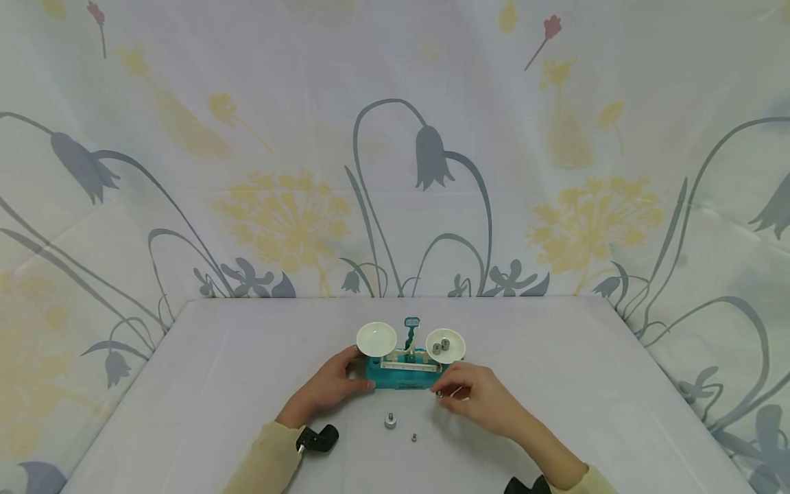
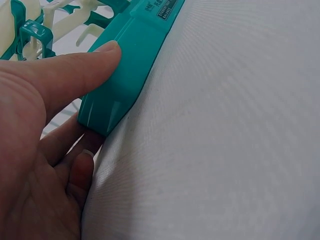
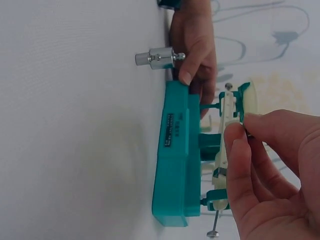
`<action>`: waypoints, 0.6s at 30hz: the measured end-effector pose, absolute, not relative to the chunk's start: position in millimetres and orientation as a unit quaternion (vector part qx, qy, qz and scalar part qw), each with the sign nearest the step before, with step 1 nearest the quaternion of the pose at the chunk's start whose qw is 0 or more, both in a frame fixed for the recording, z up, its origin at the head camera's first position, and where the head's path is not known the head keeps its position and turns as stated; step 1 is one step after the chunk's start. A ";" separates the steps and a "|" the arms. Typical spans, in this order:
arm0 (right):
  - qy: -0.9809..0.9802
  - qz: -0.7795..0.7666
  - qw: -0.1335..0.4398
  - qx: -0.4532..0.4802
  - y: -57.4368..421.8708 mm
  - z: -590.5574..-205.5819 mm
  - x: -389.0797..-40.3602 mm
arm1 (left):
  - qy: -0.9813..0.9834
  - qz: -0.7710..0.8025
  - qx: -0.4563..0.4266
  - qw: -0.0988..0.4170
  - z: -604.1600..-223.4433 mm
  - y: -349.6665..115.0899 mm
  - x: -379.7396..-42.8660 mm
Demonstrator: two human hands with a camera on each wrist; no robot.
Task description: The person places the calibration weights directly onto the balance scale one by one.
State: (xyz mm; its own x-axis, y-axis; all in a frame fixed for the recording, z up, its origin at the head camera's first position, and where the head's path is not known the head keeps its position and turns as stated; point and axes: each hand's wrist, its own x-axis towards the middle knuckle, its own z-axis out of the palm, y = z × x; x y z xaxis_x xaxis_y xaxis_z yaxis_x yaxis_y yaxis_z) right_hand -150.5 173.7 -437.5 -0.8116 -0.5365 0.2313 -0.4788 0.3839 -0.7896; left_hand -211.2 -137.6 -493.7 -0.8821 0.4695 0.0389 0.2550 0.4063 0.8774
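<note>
A teal balance scale [image 1: 404, 379] with two white pans stands on the table. My left hand [image 1: 333, 381] grips the left end of its base, the thumb [image 2: 95, 65] on the front face and the other fingers behind. The left pan [image 1: 376, 339] is bare, while two metal weights [image 1: 441, 346] sit in the right pan [image 1: 457, 350]. My right hand [image 1: 475, 398] is just in front of the base's right end. It pinches a small metal weight [image 1: 439, 394] between thumb and fingertips, mostly hidden by the fingers in the right wrist view.
In front of the scale, a larger metal weight [image 1: 391, 422] and a tiny one [image 1: 414, 438] stand on the white-covered table [image 1: 247, 343]. A flower-printed cloth [image 1: 395, 226] hangs behind the table's far edge.
</note>
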 end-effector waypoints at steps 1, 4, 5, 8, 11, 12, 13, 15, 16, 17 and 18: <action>0.830 -0.465 0.031 -0.306 174.0 -436.6 -150.6 | 0.832 0.499 0.218 0.107 -493.5 -137.7 -211.1; 0.830 -0.468 0.032 -0.302 175.5 -433.9 -150.9 | 0.830 0.501 0.219 0.107 -493.0 -137.8 -210.8; 0.830 -0.469 0.031 -0.301 176.2 -433.1 -151.0 | 0.830 0.502 0.216 0.110 -492.7 -137.5 -210.6; 0.832 -0.467 0.024 -0.299 178.5 -430.7 -151.9 | 0.828 0.506 0.216 0.110 -492.4 -137.4 -210.5; 0.832 -0.465 0.012 -0.301 180.3 -428.6 -153.5 | 0.828 0.507 0.214 0.110 -492.6 -137.5 -210.6; 0.832 -0.465 0.008 -0.303 180.8 -428.1 -154.1 | 0.828 0.507 0.213 0.110 -492.7 -137.6 -210.5; 0.831 -0.466 0.004 -0.305 181.1 -427.5 -154.6 | 0.828 0.507 0.212 0.110 -492.7 -137.7 -210.5; 0.829 -0.467 -0.002 -0.309 181.6 -426.3 -155.4 | 0.829 0.507 0.211 0.109 -493.1 -137.8 -210.7; 0.828 -0.468 -0.004 -0.310 181.8 -425.6 -155.5 | 0.828 0.507 0.211 0.109 -493.3 -137.8 -210.8; 0.827 -0.468 -0.007 -0.310 181.9 -424.8 -155.5 | 0.828 0.507 0.211 0.109 -493.4 -137.7 -210.8; 0.827 -0.468 -0.009 -0.311 182.0 -424.0 -155.6 | 0.828 0.508 0.211 0.109 -493.5 -137.7 -210.8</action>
